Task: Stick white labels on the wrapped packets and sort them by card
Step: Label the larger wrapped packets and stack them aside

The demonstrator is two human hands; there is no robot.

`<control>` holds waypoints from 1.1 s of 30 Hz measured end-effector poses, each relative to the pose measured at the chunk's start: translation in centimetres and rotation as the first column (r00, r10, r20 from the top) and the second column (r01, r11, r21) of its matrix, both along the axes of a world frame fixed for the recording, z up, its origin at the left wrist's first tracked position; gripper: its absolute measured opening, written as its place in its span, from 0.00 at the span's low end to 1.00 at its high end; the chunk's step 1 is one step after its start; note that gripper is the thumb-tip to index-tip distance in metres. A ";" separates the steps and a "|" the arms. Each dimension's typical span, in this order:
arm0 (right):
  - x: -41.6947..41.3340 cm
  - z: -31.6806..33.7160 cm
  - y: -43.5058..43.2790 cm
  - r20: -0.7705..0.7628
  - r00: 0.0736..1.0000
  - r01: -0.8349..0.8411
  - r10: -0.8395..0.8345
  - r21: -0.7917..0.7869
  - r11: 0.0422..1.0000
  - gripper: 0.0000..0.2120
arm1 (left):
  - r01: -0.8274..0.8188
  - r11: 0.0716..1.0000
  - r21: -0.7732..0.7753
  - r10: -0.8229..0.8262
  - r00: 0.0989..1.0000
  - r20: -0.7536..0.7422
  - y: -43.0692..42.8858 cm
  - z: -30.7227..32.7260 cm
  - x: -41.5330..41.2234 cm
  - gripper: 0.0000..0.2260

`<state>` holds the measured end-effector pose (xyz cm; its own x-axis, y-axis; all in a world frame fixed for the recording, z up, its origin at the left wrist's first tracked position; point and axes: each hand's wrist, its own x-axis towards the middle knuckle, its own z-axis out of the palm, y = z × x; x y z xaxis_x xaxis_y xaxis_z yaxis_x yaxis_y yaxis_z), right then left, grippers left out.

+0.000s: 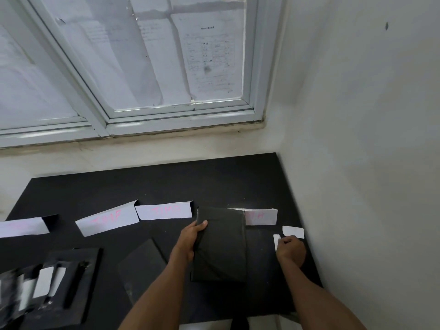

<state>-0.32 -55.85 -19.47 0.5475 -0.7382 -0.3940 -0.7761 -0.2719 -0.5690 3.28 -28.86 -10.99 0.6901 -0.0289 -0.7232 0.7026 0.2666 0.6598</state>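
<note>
While the left hand grips a black packet, the right hand — seemingly — pinches a white label.

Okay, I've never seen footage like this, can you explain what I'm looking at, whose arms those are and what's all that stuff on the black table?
This is one picture from a camera worn on a person's head, looking down at their own bare arms. No machine here. The left hand grips a black wrapped packet by its edge. The right hand fingers small white labels near the wall. On the black table stand four folded white cards with pink writing, too blurred to read; the packet partly hides the rightmost. More black packets lie at the left, some already labelled.
</note>
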 end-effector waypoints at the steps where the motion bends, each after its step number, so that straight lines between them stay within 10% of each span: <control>1: 0.2 -0.1 0.0 0.004 1.000 0.005 -0.005 0.001 1.000 0.03 | -0.003 1.000 0.002 0.003 1.000 -0.001 0.1 -0.2 0.1 0.11; 11: 1.3 4.8 3.5 0.371 0.929 -0.039 -0.002 0.104 0.994 0.04 | -0.028 1.000 -0.008 0.028 1.000 0.003 0.8 0.1 0.3 0.08; 18: 2.3 11.7 12.2 0.530 0.808 -0.474 0.256 0.328 0.817 0.12 | -0.077 0.997 0.003 0.076 0.996 0.053 3.1 1.0 0.1 0.14; 33: 0.4 17.4 26.0 0.483 0.698 -0.526 0.529 -0.155 0.836 0.14 | -0.026 1.000 0.009 0.023 0.972 0.232 13.8 8.5 -1.3 0.17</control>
<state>0.11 -29.85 -2.07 0.9620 -0.2702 0.0396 -0.1219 -0.5545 -0.8232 1.98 -15.11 -2.47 0.8396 -0.0027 -0.5432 0.5232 0.2732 0.8073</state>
